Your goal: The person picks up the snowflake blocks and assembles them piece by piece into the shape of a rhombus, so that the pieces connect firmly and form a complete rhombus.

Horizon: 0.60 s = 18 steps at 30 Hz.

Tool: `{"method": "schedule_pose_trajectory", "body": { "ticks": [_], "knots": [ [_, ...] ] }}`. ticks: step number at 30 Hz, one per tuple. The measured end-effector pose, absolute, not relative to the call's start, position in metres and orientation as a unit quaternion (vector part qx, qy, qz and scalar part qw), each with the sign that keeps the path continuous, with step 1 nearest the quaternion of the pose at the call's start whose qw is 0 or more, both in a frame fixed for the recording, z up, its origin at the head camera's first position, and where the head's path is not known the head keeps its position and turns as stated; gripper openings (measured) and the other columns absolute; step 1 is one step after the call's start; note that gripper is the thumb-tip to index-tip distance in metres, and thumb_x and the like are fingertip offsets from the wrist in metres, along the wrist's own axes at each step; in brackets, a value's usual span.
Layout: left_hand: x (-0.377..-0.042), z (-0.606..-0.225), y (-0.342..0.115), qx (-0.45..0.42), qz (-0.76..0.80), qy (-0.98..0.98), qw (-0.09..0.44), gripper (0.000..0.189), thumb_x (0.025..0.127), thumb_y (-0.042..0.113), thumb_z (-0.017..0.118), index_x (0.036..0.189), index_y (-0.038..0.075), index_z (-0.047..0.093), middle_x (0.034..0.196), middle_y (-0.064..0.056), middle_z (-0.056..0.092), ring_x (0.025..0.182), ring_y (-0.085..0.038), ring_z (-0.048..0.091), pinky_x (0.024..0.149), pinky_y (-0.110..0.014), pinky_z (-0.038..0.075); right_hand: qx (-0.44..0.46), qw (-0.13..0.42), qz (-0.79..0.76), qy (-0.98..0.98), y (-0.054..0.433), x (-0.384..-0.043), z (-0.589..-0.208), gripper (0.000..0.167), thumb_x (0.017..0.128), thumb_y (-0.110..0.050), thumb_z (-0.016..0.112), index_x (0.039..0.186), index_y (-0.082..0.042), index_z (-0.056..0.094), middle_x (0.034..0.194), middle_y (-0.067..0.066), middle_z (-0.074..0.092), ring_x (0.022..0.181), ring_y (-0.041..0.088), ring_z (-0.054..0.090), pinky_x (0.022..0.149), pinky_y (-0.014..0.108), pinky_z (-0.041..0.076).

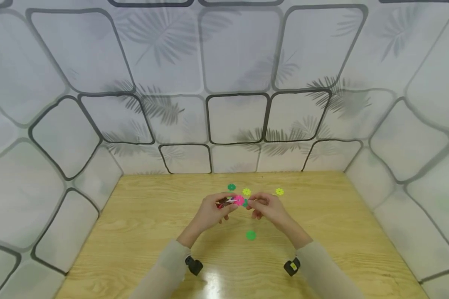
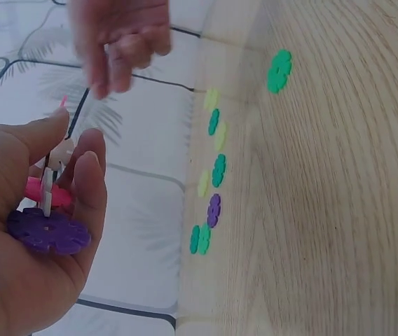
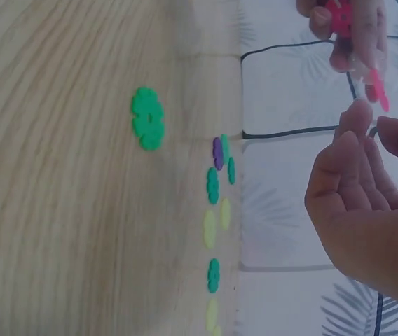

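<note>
My left hand (image 1: 212, 209) holds a joined cluster of notched plastic snowflake discs above the table. A purple disc (image 2: 48, 231) lies against its fingers in the left wrist view, with white and red pieces joined above. At the cluster's right end, a bright pink disc (image 1: 239, 200) faces up in the head view. Close to that end is my right hand (image 1: 270, 207), its fingers loosely bent. In the right wrist view no piece shows between its thumb and fingertips, and a small gap parts them from the pink disc (image 3: 379, 89).
A green disc (image 1: 251, 235) lies on the wooden table (image 1: 142, 249) nearer the body. Farther back are a teal disc (image 1: 231, 187), yellow discs (image 1: 280, 191), and a purple disc (image 2: 214, 211). Patterned cloth walls (image 1: 235, 120) enclose the table's back and sides.
</note>
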State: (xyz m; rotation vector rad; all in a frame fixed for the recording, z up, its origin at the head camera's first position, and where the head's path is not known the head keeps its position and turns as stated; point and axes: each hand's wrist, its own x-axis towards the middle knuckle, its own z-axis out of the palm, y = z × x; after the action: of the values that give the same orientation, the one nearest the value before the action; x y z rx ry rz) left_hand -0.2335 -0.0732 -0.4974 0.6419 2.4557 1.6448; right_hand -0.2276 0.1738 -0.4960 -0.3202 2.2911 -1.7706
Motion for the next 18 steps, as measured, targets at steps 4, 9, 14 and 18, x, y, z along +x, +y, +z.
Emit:
{"method": "schedule_pose_trajectory", "body": {
  "ticks": [4, 9, 14, 18],
  "knots": [
    [-0.235, -0.498, -0.077, 0.203, 0.552, 0.807, 0.057, 0.037, 0.102, 0.027, 0.072, 0.139, 0.021, 0.069, 0.089, -0.008, 0.076, 0.063, -0.018, 0.072, 0.053, -0.043, 0.063, -0.134, 0.127, -0.539, 0.822, 0.185, -0.227, -0.514, 0.037, 0.104, -0.02, 0.067, 0.13, 0.007, 0.065, 0.11, 0.023, 0.074, 0.079, 0.027, 0.072, 0.064, 0.033, 0.06],
    [-0.234, -0.496, -0.079, 0.179, 0.566, 0.803, 0.057, 0.038, 0.102, 0.023, 0.072, 0.14, 0.018, 0.069, 0.091, -0.009, 0.076, 0.071, -0.032, 0.076, 0.059, -0.063, 0.061, -0.184, 0.135, -0.484, 0.844, 0.192, -0.225, -0.538, 0.033, 0.1, -0.016, 0.072, 0.126, 0.005, 0.068, 0.102, 0.011, 0.073, 0.076, 0.021, 0.07, 0.06, 0.028, 0.058],
    [-0.233, -0.492, -0.078, 0.168, 0.569, 0.802, 0.063, 0.038, 0.103, 0.022, 0.072, 0.14, 0.018, 0.069, 0.089, -0.01, 0.075, 0.081, -0.049, 0.074, 0.061, -0.065, 0.061, -0.202, 0.133, -0.442, 0.864, 0.196, -0.222, -0.553, 0.031, 0.096, -0.017, 0.077, 0.123, -0.002, 0.071, 0.1, 0.005, 0.072, 0.081, 0.009, 0.063, 0.067, 0.022, 0.055],
    [-0.233, -0.491, -0.077, 0.164, 0.566, 0.805, 0.065, 0.038, 0.103, 0.02, 0.072, 0.14, 0.017, 0.069, 0.087, -0.008, 0.075, 0.078, -0.043, 0.075, 0.061, -0.065, 0.061, -0.208, 0.128, -0.431, 0.869, 0.2, -0.222, -0.558, 0.034, 0.093, -0.018, 0.079, 0.122, -0.004, 0.072, 0.099, 0.003, 0.071, 0.084, 0.01, 0.06, 0.071, 0.022, 0.052]
  ]
}}
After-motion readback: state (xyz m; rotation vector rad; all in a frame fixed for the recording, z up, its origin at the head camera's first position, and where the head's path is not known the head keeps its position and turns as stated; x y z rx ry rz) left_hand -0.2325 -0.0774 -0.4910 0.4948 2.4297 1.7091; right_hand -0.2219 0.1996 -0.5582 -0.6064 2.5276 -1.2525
